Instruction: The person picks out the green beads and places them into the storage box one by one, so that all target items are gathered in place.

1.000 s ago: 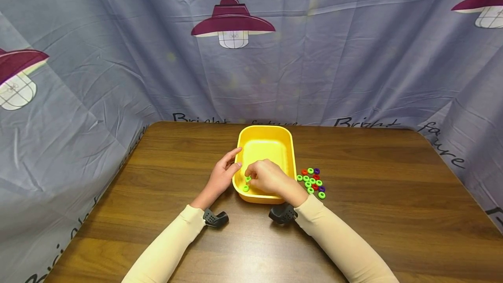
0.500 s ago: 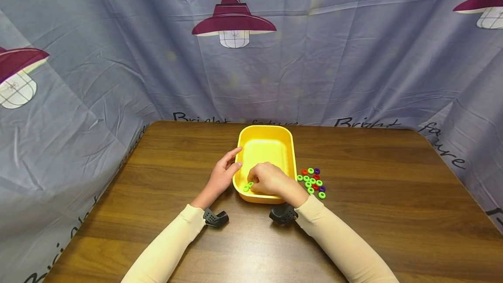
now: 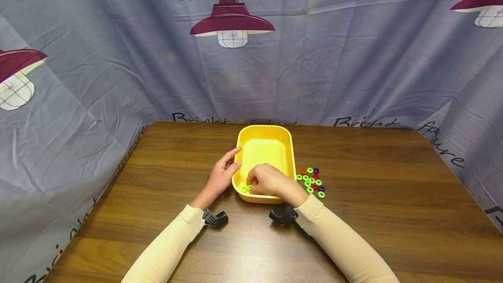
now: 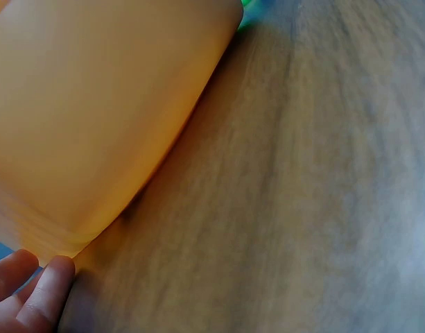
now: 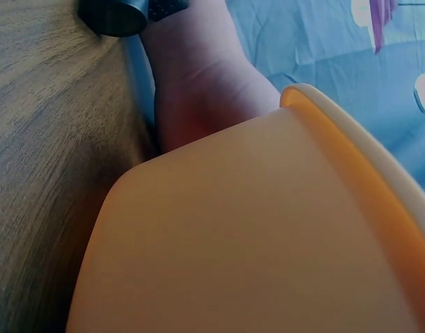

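Observation:
A yellow plastic bin (image 3: 264,132) stands on the wooden table in the head view. My left hand (image 3: 221,175) holds its left side, thumb and forefinger at the rim; fingertips (image 4: 49,291) meet the outer wall in the left wrist view. My right hand (image 3: 268,180) reaches inside over the near end, fingers curled down, pinching a small green ring (image 3: 249,187) that shows partly at the fingertips. Beside it on the bin's floor lies another green ring (image 3: 244,189). In the right wrist view the bin's wall (image 5: 219,229) hides the fingers.
Several small green, red and purple rings, among them a red ring (image 3: 304,172) and a purple ring (image 3: 316,170), lie loose on the table (image 3: 373,195) right of the bin. A grey curtain (image 3: 314,77) printed with lamps hangs behind the table.
The right hand has shifted slightly lower in the bin, and the green ring at its fingertips has come down beside the other. The left hand keeps its place.

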Motion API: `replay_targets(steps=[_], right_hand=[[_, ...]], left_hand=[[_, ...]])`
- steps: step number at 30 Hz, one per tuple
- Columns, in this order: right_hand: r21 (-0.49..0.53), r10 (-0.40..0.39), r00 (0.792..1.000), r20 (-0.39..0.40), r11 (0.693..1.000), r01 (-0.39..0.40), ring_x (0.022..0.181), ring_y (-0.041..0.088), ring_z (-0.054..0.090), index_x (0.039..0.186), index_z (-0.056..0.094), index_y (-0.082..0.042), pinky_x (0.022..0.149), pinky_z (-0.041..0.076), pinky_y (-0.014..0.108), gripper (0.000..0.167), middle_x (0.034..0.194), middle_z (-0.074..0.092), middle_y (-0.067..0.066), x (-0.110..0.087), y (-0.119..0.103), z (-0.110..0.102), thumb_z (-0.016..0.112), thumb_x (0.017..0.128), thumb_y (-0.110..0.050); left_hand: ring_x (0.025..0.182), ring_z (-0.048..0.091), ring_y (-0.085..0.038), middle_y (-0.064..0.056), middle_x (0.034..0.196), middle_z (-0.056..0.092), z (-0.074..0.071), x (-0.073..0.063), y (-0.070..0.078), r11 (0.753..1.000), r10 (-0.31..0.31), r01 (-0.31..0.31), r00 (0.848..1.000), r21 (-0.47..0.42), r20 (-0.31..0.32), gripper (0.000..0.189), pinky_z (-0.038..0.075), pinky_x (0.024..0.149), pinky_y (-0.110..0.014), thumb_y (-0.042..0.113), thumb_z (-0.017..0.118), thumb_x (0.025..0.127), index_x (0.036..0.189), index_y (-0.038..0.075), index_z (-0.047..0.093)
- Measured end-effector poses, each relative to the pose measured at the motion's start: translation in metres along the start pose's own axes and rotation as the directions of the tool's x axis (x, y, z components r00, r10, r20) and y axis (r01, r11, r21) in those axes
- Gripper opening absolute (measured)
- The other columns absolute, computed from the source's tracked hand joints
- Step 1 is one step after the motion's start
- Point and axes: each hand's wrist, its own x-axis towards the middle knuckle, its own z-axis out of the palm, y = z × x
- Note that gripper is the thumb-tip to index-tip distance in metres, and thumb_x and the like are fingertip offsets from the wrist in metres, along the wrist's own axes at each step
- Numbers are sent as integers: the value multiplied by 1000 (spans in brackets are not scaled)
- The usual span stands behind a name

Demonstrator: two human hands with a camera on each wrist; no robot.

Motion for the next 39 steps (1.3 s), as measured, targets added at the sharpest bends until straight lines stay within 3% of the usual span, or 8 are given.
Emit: replay_targets(steps=[9,13,23,33,39], right_hand=[[8,-5,1000,-18,1000,6,61,6,48,75,75,-13,60,38,20,7,61,55,-10,0,0,0,79,75,-8],[-13,-40,997,-68,999,40,61,6,46,74,74,-12,60,37,20,5,59,52,-10,1,1,1,75,75,-7],[38,-81,973,-218,995,91,69,6,57,94,79,-4,66,47,20,14,78,73,1,-8,5,-19,74,83,-9],[134,19,924,-383,990,35,74,12,60,101,78,0,69,49,24,19,84,73,5,-41,38,-60,71,87,-10],[211,123,911,-393,977,-41,75,16,62,107,77,-1,67,51,23,21,91,75,9,-58,59,-71,71,90,-11]], left_hand=[[126,59,-42,-28,142,58,0,0,0,1000,2,-2,1000,-14,1,48,47,86,-12,5,55,101,149,4,51],[127,59,-40,-26,144,57,-1,0,1,1000,0,0,1000,-7,3,49,48,88,-12,5,55,101,149,6,51],[127,59,-39,-25,143,58,-1,-1,2,1000,-6,6,1000,21,5,50,50,92,-20,7,55,100,150,7,50],[126,59,-39,-26,144,57,0,0,-1,1000,-2,2,1000,12,11,50,49,89,-15,7,55,101,150,6,50],[124,60,-38,-26,142,58,0,0,-3,1000,8,-8,1000,14,1,49,49,88,-15,7,55,101,149,5,50]])
